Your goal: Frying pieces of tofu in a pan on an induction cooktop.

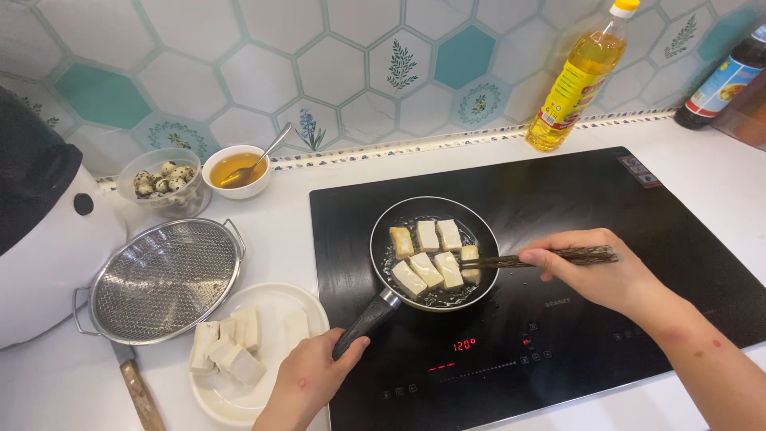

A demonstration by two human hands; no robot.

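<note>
A: Status, big to small?
B: Induction cooktop (678,263) lit. Small frying pan (435,254) on it — seven tofu pieces (427,269) in oil, one browned, the others pale. More raw tofu (227,345) waits on the white plate (275,399).
A: Hands?
B: Left hand (307,379) closed around the pan handle (363,322). Right hand (594,271) pinches dark chopsticks (535,258) — tips on the rightmost piece. Looks like early frying.

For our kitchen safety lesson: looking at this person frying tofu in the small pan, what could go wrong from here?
1. The pan holds shimmering oil; turning a tofu piece with the chopsticks could splash the right hand close beside it.
2. The left hand grips only the end of the handle, so the pan might tip or slide on the smooth cooktop.
</note>
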